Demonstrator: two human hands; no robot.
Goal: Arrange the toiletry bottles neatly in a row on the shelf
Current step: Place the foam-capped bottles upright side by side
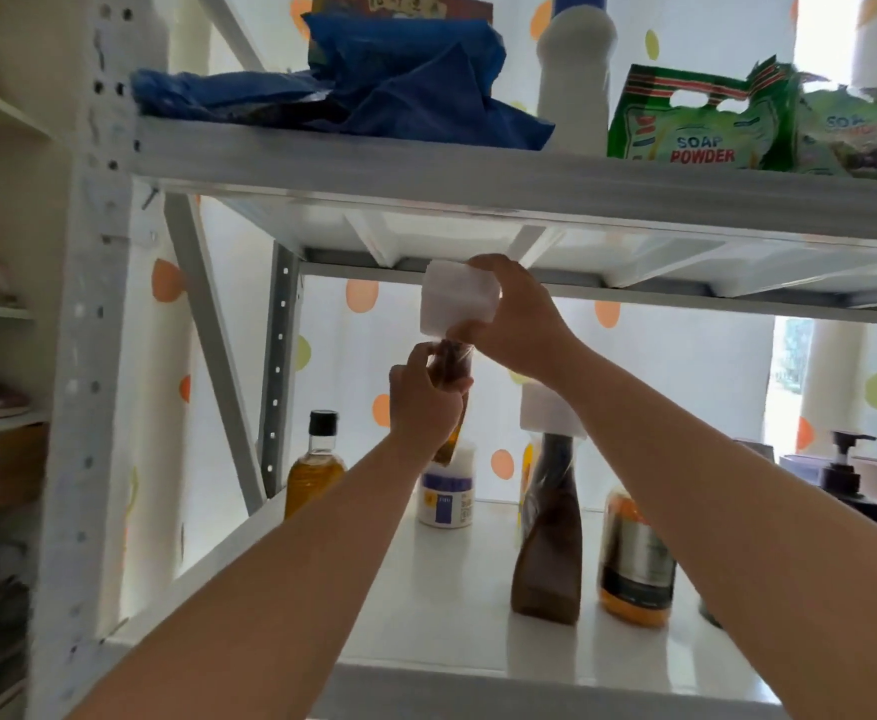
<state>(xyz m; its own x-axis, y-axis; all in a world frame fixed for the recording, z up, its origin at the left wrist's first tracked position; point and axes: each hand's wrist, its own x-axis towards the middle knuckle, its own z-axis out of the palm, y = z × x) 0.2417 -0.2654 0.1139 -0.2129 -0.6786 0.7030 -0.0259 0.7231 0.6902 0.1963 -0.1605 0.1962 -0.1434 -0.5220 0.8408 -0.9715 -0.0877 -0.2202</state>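
Observation:
I hold a brown bottle with a big white cap (458,298) up under the upper shelf. My left hand (426,402) grips its brown neck and body. My right hand (517,319) is closed on the white cap from the right. On the white shelf (426,605) below stand an amber oil bottle with a black cap (316,470), a small white jar with a blue label (447,498), a brown bottle with a white cap (548,532) and an orange bottle with a silver label (634,558). A black pump bottle (849,475) stands at the far right.
The upper shelf (478,174) carries a blue bag (374,80), a white bottle (576,70) and green soap powder bags (696,127). A grey perforated post (88,356) and a diagonal brace (213,345) frame the left side. A dotted curtain hangs behind.

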